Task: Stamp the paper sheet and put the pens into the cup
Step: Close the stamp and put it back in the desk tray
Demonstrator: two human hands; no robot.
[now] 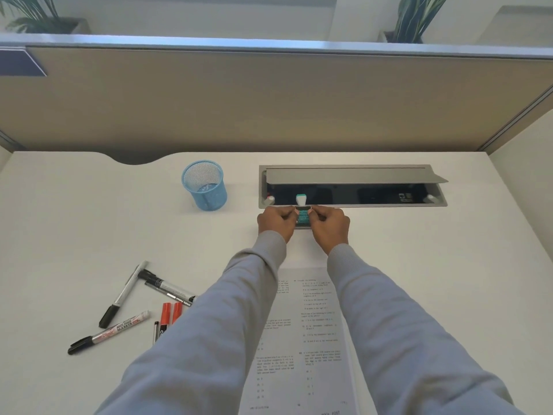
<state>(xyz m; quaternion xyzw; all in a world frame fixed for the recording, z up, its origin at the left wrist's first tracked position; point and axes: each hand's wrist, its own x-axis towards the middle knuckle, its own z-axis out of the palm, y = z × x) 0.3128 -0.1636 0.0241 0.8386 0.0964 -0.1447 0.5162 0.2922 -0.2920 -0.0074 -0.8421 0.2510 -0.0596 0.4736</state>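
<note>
- On the white table [89, 223], just in front of the grey cable tray [353, 202], both hands meet around a small teal stamp pad [302, 218].
- Left hand [276, 221] pinches the pad's left side with thumb and fingertips; right hand [330, 226] pinches the right side. The pad's long axis runs away from the person, towards the tray, and its far end sits at the tray's near rim.
- A white stamp [301, 199] with a teal top stands upright just beyond the pad, at the tray's near edge, apart from both hands.
- The paper sheet [311, 330] lies nearer the person, between and under the grey sleeves, its long axis running away from the person, printed lines facing up.
- The blue mesh cup [204, 184] stands upright, left of the tray and well apart from the hands; its mouth is open and no pen stands in it.
- The pens [125, 301] lie flat on the table, left of the sheet: one black-capped marker slants from upper right to lower left, two more cross its upper end slanting down to the right, a silver one points lower left, and two red-capped ones lie side by side, partly hidden by the left sleeve.
- The tray's lid [356, 174] is tilted open, and its dark inside is too dim to read.
</note>
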